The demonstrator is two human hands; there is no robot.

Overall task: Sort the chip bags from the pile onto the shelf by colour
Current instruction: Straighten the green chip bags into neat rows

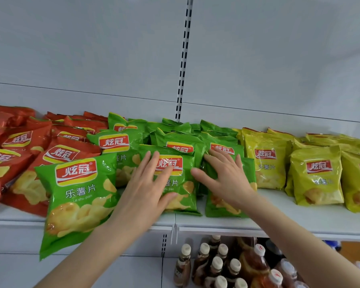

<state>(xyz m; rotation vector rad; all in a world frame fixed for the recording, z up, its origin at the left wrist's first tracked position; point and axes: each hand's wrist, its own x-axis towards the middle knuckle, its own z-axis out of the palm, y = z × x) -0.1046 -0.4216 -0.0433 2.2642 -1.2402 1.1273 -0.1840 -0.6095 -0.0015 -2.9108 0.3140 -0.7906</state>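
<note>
Our left hand [152, 183] lies spread flat on a glossy green chip bag [176, 181]. Our right hand [222, 175], fingers also spread, presses the neighbouring green bag [220, 210] on the white metal shelf [279, 217], between red bags [19, 142] and yellow bags [316, 175].

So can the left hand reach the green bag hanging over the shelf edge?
Probably yes: the left hand lies right beside that green bag, with nothing between them.

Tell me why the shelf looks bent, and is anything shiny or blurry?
Head view: the wide-angle lens bows the shelf edge and back-panel seam; light is soft and even, shadows faint; glare streaks the glossy green chip bag and yellow chip bags; bottles below look slightly soft.
</note>
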